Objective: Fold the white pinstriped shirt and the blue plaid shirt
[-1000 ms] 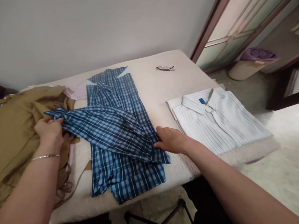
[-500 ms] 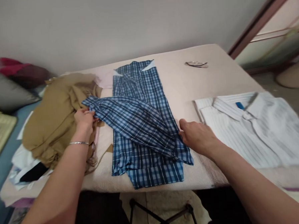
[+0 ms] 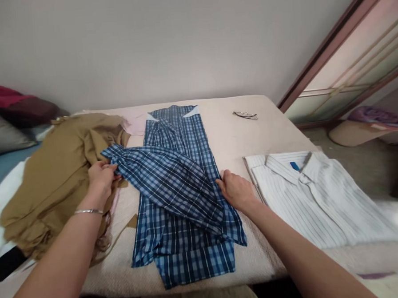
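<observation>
A blue plaid shirt (image 3: 177, 181) lies lengthwise on the cloth-covered table, its sides folded in and its collar end toward the wall. One sleeve runs slantwise across it, out past its left edge. My left hand (image 3: 101, 175) pinches that sleeve near the cuff, beside a heap of brown cloth (image 3: 50, 174). On the other side, my right hand (image 3: 235, 189) is closed at the shirt's right edge, thumb and fingers gripping the fabric there. Its fingertips are partly hidden. To the right lies a folded white striped shirt (image 3: 308, 201), collar facing up.
Eyeglasses (image 3: 245, 115) rest near the back of the table (image 3: 218, 139). A grey wall (image 3: 167, 44) stands behind. Pale pink cloth (image 3: 133, 121) shows beside the brown heap. At far left are a grey cushion (image 3: 4, 132) and white garments (image 3: 4, 190).
The camera view has shifted, so everything sits lower and further left in it. Both hands keep their grip on the plaid shirt, whose layout looks nearly the same.
</observation>
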`<state>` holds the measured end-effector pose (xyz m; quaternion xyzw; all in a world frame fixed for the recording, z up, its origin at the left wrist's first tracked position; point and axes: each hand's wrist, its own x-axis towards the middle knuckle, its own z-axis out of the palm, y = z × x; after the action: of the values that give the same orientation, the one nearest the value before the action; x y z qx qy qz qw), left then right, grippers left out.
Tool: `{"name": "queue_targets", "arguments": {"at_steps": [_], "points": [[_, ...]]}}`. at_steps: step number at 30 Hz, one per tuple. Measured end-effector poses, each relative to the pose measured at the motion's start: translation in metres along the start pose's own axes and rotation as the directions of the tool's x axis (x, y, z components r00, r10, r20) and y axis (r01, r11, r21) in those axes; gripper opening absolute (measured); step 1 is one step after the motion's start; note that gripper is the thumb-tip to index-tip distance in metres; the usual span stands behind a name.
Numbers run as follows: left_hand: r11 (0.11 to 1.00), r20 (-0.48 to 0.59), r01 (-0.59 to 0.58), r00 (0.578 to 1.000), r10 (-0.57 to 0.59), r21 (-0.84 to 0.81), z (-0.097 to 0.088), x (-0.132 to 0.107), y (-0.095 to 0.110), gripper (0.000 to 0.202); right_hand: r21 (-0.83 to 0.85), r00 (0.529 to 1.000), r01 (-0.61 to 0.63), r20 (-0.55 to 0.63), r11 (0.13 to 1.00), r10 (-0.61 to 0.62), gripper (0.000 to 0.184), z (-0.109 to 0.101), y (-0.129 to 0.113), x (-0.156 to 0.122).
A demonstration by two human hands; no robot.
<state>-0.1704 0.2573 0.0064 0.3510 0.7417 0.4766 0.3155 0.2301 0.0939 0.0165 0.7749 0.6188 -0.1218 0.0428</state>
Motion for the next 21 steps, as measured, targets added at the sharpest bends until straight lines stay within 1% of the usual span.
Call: {"name": "queue_targets", "arguments": {"at_steps": [3, 6, 12, 17, 21], "points": [[1.000, 0.017, -0.002, 1.000, 0.002, -0.009, 0.001, 0.000, -0.001, 0.020, 0.041, 1.000, 0.007, 0.023, 0.999, -0.008, 0.025, 0.007, -0.004, 0.006], [1.000, 0.011, -0.004, 1.000, 0.004, -0.016, 0.002, -0.001, -0.002, 0.021, 0.060, 0.999, -0.015, 0.038, 0.998, 0.013, 0.026, 0.008, -0.004, 0.006], [1.000, 0.011, 0.006, 1.000, -0.006, -0.026, 0.003, -0.001, 0.001, 0.020, 0.039, 0.999, -0.036, -0.019, 0.999, 0.037, 0.039, 0.004, -0.006, 0.004], [0.999, -0.005, 0.004, 1.000, -0.004, -0.033, 0.002, -0.002, 0.001, 0.021, 0.011, 0.999, -0.036, -0.016, 0.999, 0.036, 0.031, 0.004, -0.008, 0.006], [1.000, -0.011, 0.000, 1.000, -0.001, -0.026, 0.003, -0.002, 0.001, 0.020, -0.026, 0.997, -0.026, -0.076, 0.999, 0.024, 0.025, -0.008, -0.004, 0.001]]}}
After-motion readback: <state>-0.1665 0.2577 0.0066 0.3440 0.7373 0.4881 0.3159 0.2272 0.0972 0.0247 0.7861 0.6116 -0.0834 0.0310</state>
